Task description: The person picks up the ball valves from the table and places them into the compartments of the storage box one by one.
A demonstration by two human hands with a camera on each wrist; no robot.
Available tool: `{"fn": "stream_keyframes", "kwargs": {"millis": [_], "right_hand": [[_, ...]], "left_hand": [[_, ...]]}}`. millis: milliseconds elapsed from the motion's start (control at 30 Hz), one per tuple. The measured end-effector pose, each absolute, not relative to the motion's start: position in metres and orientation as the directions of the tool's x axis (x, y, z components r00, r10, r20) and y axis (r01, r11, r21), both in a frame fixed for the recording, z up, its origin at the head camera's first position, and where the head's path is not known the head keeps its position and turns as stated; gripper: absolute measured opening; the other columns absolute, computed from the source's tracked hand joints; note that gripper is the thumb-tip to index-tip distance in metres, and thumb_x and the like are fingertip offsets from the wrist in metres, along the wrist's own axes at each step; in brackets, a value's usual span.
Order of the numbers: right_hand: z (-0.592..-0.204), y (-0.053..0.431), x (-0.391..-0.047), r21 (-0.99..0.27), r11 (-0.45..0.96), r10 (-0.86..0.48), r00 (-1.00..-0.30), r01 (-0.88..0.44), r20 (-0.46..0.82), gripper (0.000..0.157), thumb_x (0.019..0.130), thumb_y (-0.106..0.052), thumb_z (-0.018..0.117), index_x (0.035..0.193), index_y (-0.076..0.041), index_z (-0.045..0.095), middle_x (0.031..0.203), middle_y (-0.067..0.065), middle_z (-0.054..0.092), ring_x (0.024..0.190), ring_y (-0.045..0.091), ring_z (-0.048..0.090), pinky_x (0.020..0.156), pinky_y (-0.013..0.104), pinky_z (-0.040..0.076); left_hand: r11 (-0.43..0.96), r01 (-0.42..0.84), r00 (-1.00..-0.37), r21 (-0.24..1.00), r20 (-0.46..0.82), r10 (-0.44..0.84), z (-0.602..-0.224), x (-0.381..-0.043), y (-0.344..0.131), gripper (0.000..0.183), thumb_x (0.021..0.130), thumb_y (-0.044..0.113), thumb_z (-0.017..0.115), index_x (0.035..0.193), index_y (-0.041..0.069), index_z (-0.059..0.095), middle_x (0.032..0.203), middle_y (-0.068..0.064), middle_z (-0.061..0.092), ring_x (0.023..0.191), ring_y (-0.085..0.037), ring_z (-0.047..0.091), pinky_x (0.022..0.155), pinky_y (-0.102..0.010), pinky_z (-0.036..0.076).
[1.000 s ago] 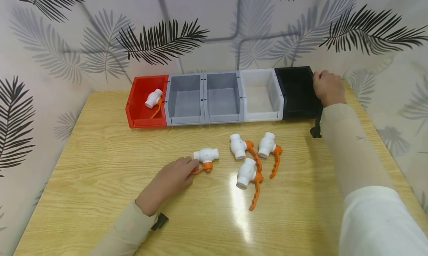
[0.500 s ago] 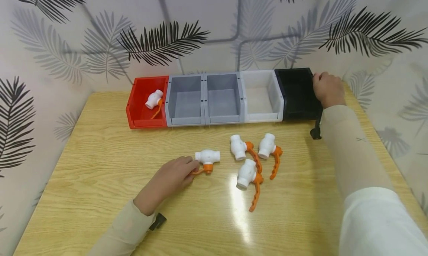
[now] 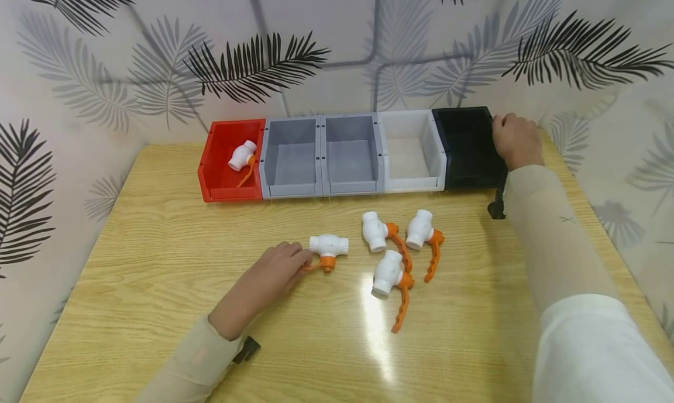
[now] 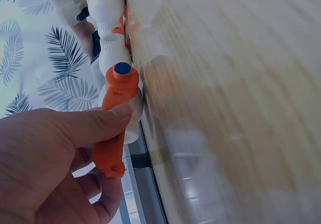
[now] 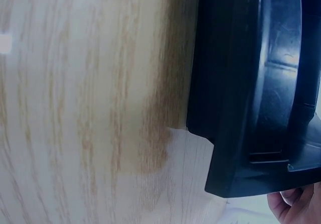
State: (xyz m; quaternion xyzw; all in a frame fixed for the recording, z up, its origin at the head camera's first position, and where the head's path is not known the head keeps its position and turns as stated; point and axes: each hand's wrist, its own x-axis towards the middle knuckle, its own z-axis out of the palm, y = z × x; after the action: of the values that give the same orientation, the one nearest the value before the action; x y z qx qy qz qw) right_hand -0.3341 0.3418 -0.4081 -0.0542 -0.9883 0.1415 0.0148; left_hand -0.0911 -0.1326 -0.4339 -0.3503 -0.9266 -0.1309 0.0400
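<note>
My left hand [image 3: 271, 274] pinches the orange lever of a white ball valve [image 3: 329, 245], low at the tabletop in the head view. In the left wrist view, thumb and fingers hold that orange lever [image 4: 116, 128] from its two sides. My right hand [image 3: 517, 138] grips the right side wall of the black bin [image 3: 468, 178], fingers curled at its upper edge. Much of that hand is out of the right wrist view, where only fingers [image 5: 296, 201] show beyond the black bin. Right of the held valve lie three more ball valves [image 3: 375, 232] with orange levers.
A red bin [image 3: 231, 193] with one ball valve [image 3: 243, 155] inside stands at the row's left end. Two grey bins [image 3: 295, 189] and a white bin [image 3: 415, 183] join it to the black one. Behind the wooden table [image 3: 158, 245] rises a leaf-patterned wall covering [image 3: 337, 81].
The ball valve in my left hand has shifted slightly to the right along with the fingertips. My right hand stays at the black bin, and the other valves lie as before.
</note>
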Motion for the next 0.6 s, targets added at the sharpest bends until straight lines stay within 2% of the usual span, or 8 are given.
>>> {"fn": "stream_keyframes", "kwargs": {"millis": [233, 600], "right_hand": [[-0.409, 0.342, -0.334, -0.287, 0.951, 0.119, -0.993, 0.113, 0.002, 0.063, 0.094, -0.038, 0.010, 0.104, 0.014, 0.043, 0.104, 0.039, 0.043, 0.094, 0.055, 0.039, 0.082, 0.059, 0.028], [-0.411, 0.345, -0.337, -0.283, 0.951, 0.132, -0.991, 0.125, 0.006, 0.063, 0.093, -0.041, 0.012, 0.101, 0.013, 0.044, 0.101, 0.039, 0.043, 0.094, 0.054, 0.039, 0.080, 0.059, 0.030]], "left_hand": [[0.707, 0.671, -0.742, 0.223, 0.196, 0.641, -0.429, -0.096, -0.134, 0.022, 0.077, 0.007, 0.066, 0.095, 0.014, 0.054, 0.081, 0.005, 0.047, 0.074, -0.013, 0.042, 0.064, -0.025, 0.036], [0.719, 0.648, -0.761, 0.250, 0.246, 0.600, -0.416, -0.103, -0.136, 0.019, 0.078, 0.005, 0.065, 0.091, 0.012, 0.053, 0.086, 0.002, 0.050, 0.077, -0.015, 0.044, 0.067, -0.027, 0.037]]}}
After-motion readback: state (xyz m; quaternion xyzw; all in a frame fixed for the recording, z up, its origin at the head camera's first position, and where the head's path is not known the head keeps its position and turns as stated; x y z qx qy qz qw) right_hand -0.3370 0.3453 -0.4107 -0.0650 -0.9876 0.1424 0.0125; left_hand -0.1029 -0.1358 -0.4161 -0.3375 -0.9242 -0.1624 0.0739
